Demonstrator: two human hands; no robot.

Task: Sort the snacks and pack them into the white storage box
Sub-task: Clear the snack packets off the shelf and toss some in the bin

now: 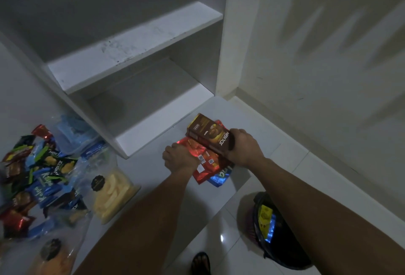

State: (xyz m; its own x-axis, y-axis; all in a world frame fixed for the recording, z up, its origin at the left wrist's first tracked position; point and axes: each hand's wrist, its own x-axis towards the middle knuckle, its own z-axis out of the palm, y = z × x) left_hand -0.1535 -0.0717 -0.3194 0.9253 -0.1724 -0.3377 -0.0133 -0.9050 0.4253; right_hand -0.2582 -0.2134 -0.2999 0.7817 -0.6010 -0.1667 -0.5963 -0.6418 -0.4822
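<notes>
- My right hand (243,147) grips the near end of the brown box (208,136), fingers curled over its edge; the box rests on a small stack of foil packs.
- My left hand (178,157) is curled on the red packs (203,165) at the stack's left side, pinching or pressing them; I cannot tell which.
- A blue pack (219,178) sticks out under the red ones. The whole stack lies on the floor (219,220), just in front of the white shelf unit (131,55).
- More snacks lie well to the left: a loose pile of small packs (37,178), a clear bag of pale chips (112,193), another bag (54,255) at the bottom edge, and a clear tub with a blue lid (74,134).
- I see no white storage box here, unless the shelf compartment is meant; I cannot say.
- A black bag (278,226) with packs inside sits by my right forearm.
- Risk: the foil is slick, so if I lift the stack with both hands the box may slide off the top, or the blue pack may slip out below.
- Risk: gripping only one end of the box could let it tip.
- Risk: squeezing too hard could crush what is in the red packs.
- The dim light and blur make labels hard to read, so I could mis-sort.
</notes>
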